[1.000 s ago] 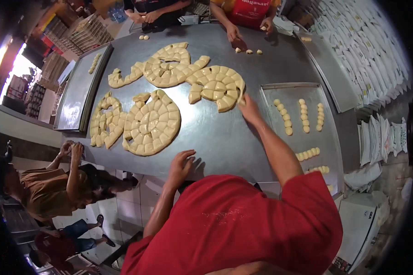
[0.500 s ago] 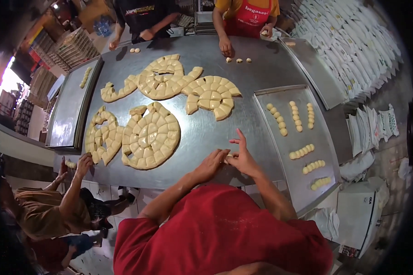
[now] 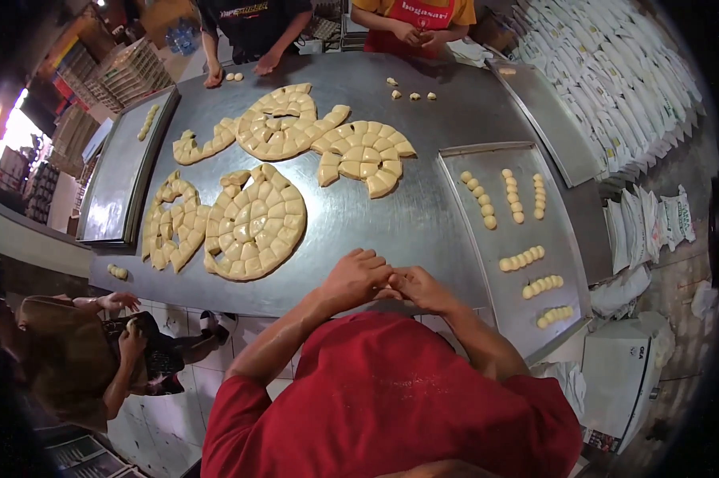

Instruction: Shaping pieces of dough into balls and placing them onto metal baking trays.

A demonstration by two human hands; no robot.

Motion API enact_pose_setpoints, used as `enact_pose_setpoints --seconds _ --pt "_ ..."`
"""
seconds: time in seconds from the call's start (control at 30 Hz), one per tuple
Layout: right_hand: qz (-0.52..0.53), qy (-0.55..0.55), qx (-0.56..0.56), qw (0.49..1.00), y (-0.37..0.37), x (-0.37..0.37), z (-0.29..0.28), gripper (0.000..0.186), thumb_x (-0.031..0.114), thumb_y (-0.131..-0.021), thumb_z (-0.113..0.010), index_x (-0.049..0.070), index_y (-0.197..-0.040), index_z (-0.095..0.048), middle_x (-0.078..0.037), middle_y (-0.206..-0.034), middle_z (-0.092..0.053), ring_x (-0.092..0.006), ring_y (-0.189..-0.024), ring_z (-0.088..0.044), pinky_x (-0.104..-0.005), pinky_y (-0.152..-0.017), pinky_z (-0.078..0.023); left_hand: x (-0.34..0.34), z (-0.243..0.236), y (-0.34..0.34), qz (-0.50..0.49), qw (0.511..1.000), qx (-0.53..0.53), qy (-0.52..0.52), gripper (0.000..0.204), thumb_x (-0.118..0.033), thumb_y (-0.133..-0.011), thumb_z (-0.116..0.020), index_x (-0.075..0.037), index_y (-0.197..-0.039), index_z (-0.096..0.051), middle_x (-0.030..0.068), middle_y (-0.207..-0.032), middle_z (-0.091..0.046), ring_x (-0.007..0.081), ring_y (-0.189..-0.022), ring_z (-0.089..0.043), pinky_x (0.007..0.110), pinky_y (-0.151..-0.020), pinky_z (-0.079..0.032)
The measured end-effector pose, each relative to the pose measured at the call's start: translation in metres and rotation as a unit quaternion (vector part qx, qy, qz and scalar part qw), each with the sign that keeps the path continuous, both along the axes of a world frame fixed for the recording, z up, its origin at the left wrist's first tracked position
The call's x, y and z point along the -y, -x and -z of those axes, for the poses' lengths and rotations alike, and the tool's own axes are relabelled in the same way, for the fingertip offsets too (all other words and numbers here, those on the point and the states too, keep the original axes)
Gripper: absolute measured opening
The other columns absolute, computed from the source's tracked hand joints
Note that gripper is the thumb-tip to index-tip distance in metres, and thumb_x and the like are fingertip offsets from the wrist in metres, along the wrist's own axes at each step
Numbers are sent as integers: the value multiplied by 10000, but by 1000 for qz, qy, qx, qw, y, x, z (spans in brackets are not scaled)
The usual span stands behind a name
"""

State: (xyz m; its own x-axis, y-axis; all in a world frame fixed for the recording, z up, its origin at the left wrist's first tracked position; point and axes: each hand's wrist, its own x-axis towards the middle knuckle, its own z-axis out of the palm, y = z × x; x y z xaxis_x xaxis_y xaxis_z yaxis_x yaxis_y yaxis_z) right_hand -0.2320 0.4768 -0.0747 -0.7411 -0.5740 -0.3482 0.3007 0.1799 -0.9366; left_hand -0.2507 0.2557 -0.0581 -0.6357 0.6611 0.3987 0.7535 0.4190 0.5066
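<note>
My left hand and my right hand meet over the near edge of the steel table, fingers curled and fingertips touching. Whatever they pinch is hidden between the fingers. Beyond them lies a large flat round of dough, cut into wedges and blocks. A smaller cut piece of dough adjoins it on the left. Farther back are more cut dough sheets, partly used up, with gaps. To my right a metal tray carries short rows of joined dough balls.
Co-workers stand at the far side; one person's hands are beside small dough balls. Filled dough pieces lie at the back. Another person is at the left corner near a dough row. Stacked trays stand left, white sacks right.
My right hand's raised fingers have curled in, and both hands have drawn together. The left person's hands have left the table. The aproned person's hand has lifted away, and another dough piece lies there.
</note>
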Motion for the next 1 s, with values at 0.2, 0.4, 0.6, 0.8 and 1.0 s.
enact_pose_setpoints --seconds 0.2,0.4,0.6,0.8,1.0 --pt "9 -16 34 999 -35 -15 48 417 446 -1022 -623 43 -954 -705 6 -759 -607 -109 -674 -540 -283 -621 -406 29 57 -47 10 998 -34 -44 182 -168 -776 -747 -99 -811 -582 64 -764 -565 290 -743 -549 401 -730 -466" --pt "-47 -471 -570 671 -14 -79 91 552 266 -952 -622 158 -1484 -522 -155 -1454 -502 -388 -1260 -468 -548 -988 -380 104 116 -70 -232 958 -68 154 333 -204 -836 -634 -65 -1139 -634 145 -1262 -576 367 -1145 -493 544 -949 -390" --pt "137 -359 -486 785 33 23 135 523 248 -924 -617 144 -1431 -537 -175 -1288 -580 -367 -1139 -543 -540 -907 -397 7 124 -10 -297 941 82 139 269 -202 -928 -569 -51 -1145 -614 160 -1137 -589 364 -1098 -519 538 -941 -390" --pt "-84 -432 -311 842 29 -75 144 305 144 -914 -618 150 -1219 -614 -146 -963 -611 -348 -906 -565 -503 -790 -421 100 133 -13 -22 975 47 215 251 -258 -948 -602 -45 -1081 -616 158 -1000 -588 351 -996 -541 515 -858 -405" --pt "176 -410 -512 734 69 -13 142 432 150 -918 -623 130 -1349 -613 -155 -957 -611 -338 -899 -568 -488 -802 -426 28 127 -2 -226 968 58 96 255 -235 -934 -642 -51 -1109 -613 170 -971 -587 365 -992 -546 499 -882 -417"
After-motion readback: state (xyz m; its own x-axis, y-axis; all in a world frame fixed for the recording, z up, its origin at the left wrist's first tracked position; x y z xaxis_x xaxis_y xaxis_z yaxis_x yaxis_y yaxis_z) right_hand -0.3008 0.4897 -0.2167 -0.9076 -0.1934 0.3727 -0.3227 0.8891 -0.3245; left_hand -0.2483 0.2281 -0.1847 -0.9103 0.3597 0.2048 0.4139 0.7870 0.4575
